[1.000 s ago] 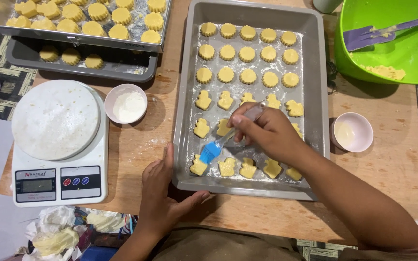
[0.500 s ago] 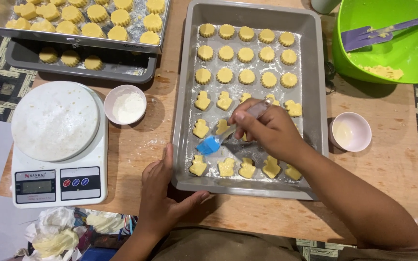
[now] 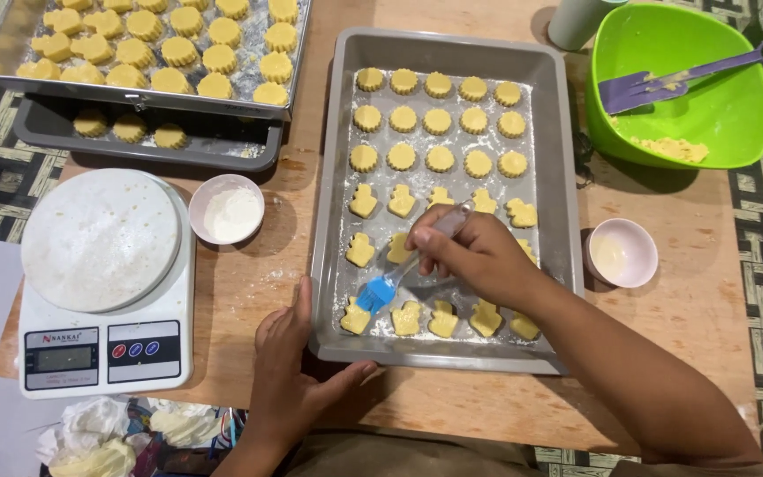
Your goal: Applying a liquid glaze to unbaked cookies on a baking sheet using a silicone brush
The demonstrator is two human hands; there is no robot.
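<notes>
My right hand (image 3: pixel 474 256) grips a pastry brush (image 3: pixel 380 294) with a clear handle and blue bristles. The bristles touch a duck-shaped cookie (image 3: pixel 355 318) at the near left corner of the grey baking tray (image 3: pixel 558 168). Round scalloped cookies fill the tray's far rows, and duck-shaped ones fill the near rows. My left hand (image 3: pixel 291 375) lies flat on the wooden table, fingers spread, thumb along the tray's near left corner.
A white kitchen scale (image 3: pixel 103 283) stands at the left, with a small white bowl of flour (image 3: pixel 227 209) beside it. Two stacked trays of cookies (image 3: pixel 147 53) sit at the far left. A green bowl (image 3: pixel 686 84) with a purple spatula and a small pink bowl (image 3: pixel 622 253) are at the right.
The brush has moved down and left, from a cookie in the second near row to the one in the tray's near left corner. My left hand has stayed put.
</notes>
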